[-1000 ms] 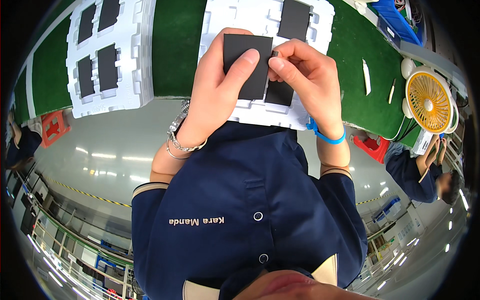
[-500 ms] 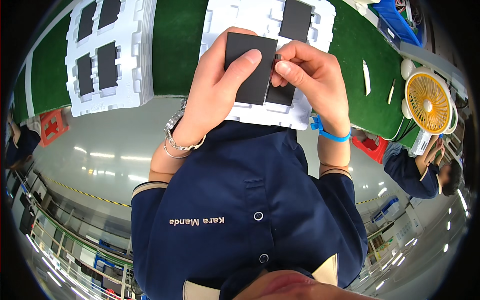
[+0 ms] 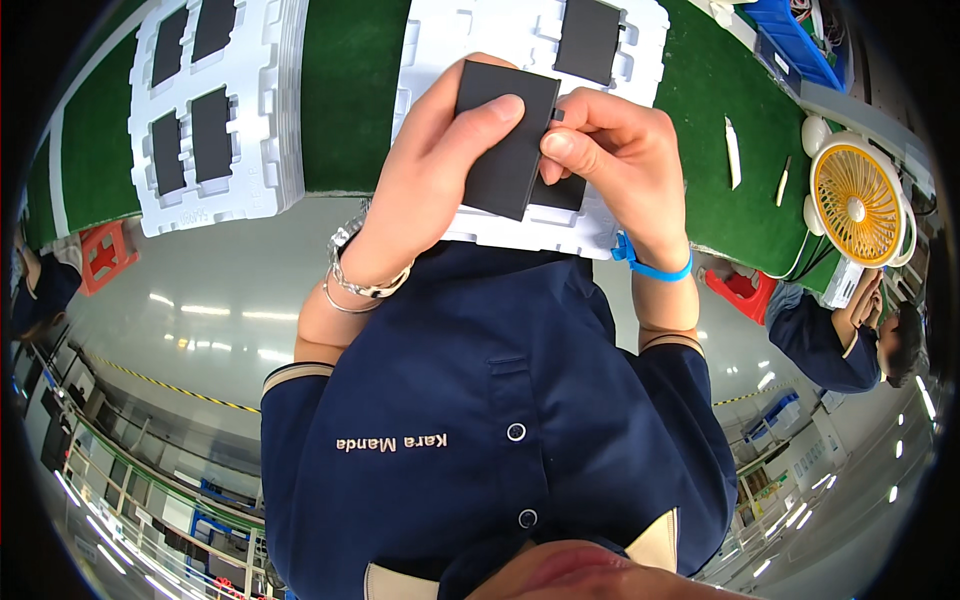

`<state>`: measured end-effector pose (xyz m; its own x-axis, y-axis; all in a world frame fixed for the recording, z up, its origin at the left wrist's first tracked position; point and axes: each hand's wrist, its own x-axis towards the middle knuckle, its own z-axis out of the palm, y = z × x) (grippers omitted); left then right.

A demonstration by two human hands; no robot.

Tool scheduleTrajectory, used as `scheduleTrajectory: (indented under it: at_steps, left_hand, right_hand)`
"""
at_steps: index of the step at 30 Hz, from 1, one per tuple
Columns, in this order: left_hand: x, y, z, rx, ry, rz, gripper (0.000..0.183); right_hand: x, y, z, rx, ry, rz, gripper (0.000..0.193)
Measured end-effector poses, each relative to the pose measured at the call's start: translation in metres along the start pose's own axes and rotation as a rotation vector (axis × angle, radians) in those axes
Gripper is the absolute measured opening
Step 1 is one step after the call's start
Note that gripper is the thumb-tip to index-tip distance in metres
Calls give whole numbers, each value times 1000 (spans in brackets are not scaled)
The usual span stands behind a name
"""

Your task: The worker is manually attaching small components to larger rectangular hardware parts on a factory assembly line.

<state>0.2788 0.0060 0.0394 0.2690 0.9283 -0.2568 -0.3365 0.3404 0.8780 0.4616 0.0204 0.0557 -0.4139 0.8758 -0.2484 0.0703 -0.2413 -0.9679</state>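
Note:
My left hand (image 3: 425, 165) holds a flat black rectangular battery (image 3: 505, 160), thumb lying across its top face and fingers behind it. At the battery's right edge sticks out a small dark tab (image 3: 557, 115). The thumb and fingertips of my right hand (image 3: 630, 150) are pinched together around that tab. Below both hands sits a white moulded tray (image 3: 455, 30). A black battery (image 3: 588, 42) lies in its far right pocket, and another black battery (image 3: 562, 193) shows partly behind the held one and my right hand.
To the left stands a stack of white trays (image 3: 255, 120) with several black batteries on top. On the green table right of my hands lie a white slim tool (image 3: 733, 155) and a smaller pen-like tool (image 3: 783, 182). Beyond are a yellow fan (image 3: 855, 195), blue bin (image 3: 795, 40) and another person (image 3: 840, 345).
The held battery has tilted, its lower end swinging slightly toward me. My right fingertips have shifted a little at its right edge, and the tray appears slightly further left.

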Motion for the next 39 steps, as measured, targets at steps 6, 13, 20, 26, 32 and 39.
scheduleTrajectory:
  at_steps: [6, 13, 20, 26, 32, 39]
  left_hand:
    - [19, 1, -6, 56, 124, 80, 26]
    - [60, 33, -1, 1191, 289, 209, 25]
    - [90, 15, -16, 1414, 196, 713, 28]
    - [80, 11, -1, 1355, 278, 644, 31]
    - [32, 8, 23, -193, 21, -112, 41]
    - [24, 4, 14, -47, -22, 144, 22]
  right_hand:
    - [24, 1, -36, -364, 40, -227, 18]
    - [40, -13, -59, -1316, 53, -478, 57]
    - [43, -4, -68, -1337, 73, -652, 31]
    - [40, -1, -76, -1413, 346, -910, 19]
    - [19, 0, -36, -1284, 441, -1218, 13]
    - [5, -1, -19, -680, 378, -760, 15]
